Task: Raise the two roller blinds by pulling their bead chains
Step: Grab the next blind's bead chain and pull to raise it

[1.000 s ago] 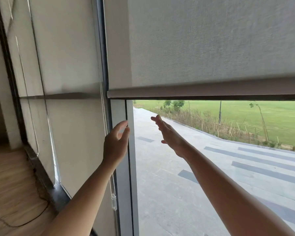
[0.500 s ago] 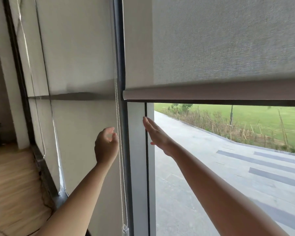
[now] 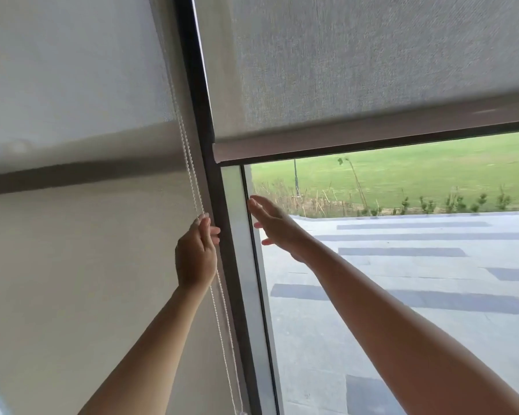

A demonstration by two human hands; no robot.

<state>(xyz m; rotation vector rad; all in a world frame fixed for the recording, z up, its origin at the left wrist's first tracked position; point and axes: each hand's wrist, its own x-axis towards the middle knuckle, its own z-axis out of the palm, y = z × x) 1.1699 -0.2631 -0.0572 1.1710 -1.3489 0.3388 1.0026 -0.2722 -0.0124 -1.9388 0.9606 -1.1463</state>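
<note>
The left roller blind (image 3: pixel 72 265), pale fabric, hangs fully down over its window. A white bead chain (image 3: pixel 189 163) runs down its right edge beside the dark frame post (image 3: pixel 210 175). My left hand (image 3: pixel 197 253) pinches that chain at about mid height, fingers closed on it. The right roller blind (image 3: pixel 357 61), grey fabric, is partly raised, its bottom bar (image 3: pixel 342 139) sitting above open glass. My right hand (image 3: pixel 276 226) is held up flat in front of the glass, fingers apart, holding nothing.
Through the right pane I see paved ground (image 3: pixel 402 295) and a green lawn (image 3: pixel 417 169). The dark vertical frame post separates the two windows. The chain's lower loop (image 3: pixel 231 354) hangs down toward the bottom edge of view.
My view has tilted and closed in on the post. My left hand moved right and closed on the bead chain. My right hand stays open near the frame.
</note>
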